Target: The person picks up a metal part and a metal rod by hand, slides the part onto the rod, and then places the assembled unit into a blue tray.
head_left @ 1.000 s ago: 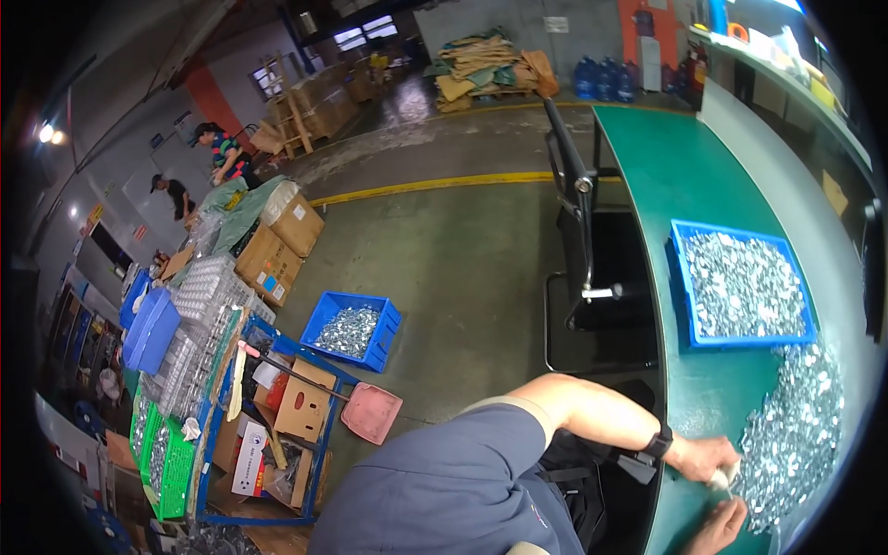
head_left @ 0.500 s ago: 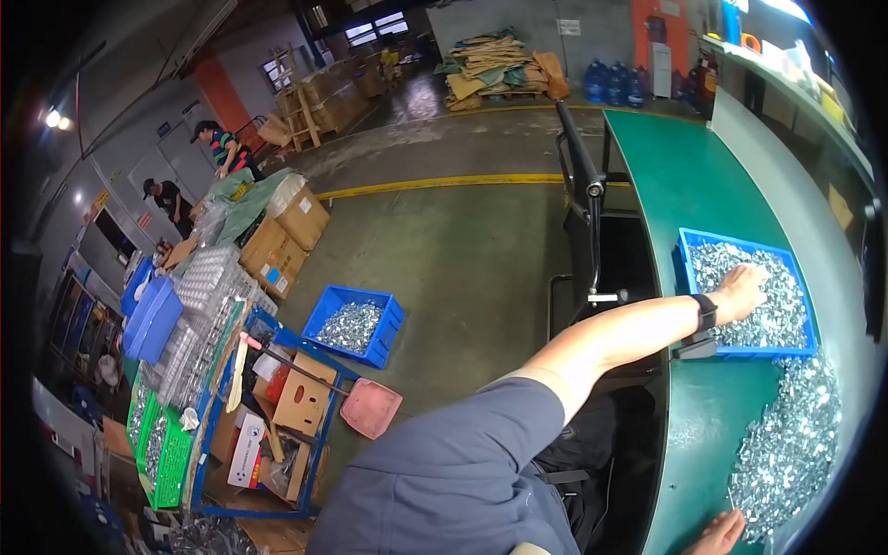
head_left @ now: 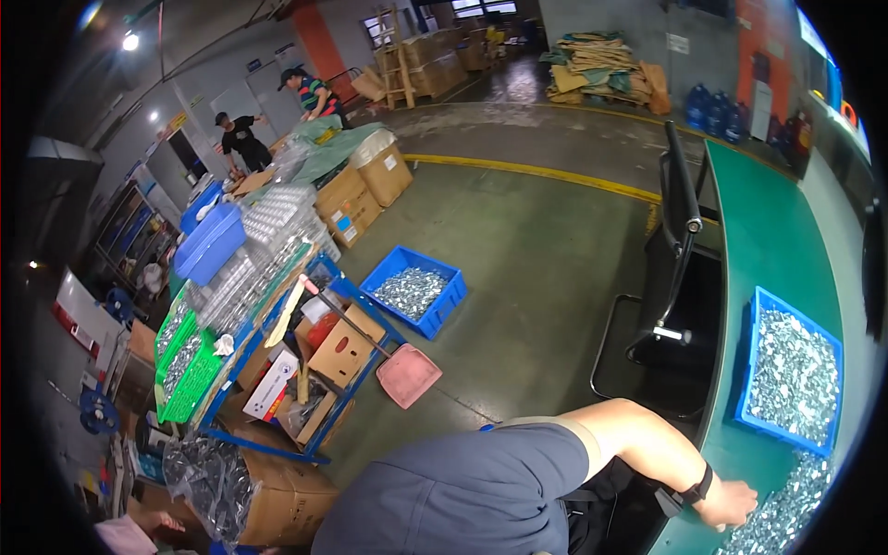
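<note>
At lower right, the left hand (head_left: pixel 733 504) rests flat, fingers loose, on the heap of small metal parts (head_left: pixel 782 518), which risk spilling off the green table (head_left: pixel 768 240); right hand unseen.

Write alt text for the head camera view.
A person's left hand rests on a heap of small metal parts on a green table, beside a blue bin of the same parts; warehouse floor beyond.

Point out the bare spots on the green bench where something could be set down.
The green bench top lies bare from the far end down to the blue plastic tray of small metal parts. A narrow bare strip runs along the bench's near edge beside that tray. It is crowded below the tray: the loose pile of metal parts and the hand fill it.
</note>
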A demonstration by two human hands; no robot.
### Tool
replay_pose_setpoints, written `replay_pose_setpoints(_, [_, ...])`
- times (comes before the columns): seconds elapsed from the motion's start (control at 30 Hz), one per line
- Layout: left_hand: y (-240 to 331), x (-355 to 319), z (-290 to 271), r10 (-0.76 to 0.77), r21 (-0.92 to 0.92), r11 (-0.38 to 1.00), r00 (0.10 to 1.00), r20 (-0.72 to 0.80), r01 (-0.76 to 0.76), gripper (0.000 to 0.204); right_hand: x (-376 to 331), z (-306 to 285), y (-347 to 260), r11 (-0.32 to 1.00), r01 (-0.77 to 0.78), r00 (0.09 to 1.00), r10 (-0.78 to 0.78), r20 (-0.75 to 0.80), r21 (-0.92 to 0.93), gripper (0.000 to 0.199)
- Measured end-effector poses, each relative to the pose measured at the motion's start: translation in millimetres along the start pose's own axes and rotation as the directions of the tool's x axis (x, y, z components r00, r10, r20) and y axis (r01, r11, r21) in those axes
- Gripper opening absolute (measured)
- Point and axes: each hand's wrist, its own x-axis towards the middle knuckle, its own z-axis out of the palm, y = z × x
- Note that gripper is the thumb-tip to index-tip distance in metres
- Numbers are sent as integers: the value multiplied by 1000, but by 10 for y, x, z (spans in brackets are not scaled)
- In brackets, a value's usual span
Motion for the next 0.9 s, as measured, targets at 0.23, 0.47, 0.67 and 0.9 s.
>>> replay_pose_setpoints(0.23, [195,297,140,-70,-65,996,988,-136,61,33,26,5,59,998,56,998,-56,-3,-4,17])
replay_pose_setpoints(0.47, [30,384,455,-103,-66,993,982,-156,93,18,-4,69,-106,992,10,999,-4,48,-122,17])
replay_pose_setpoints(0.67, [54,295,384,-85,-81,994,990,-115,76,15,13,-22,70,998,37,999,-37,-5,40,17])
replay_pose_setpoints(0.9, [80,185,154,-147,-155,979,986,-82,133,18,81,-55,183,998,65,997,-65,-37,-3,15])
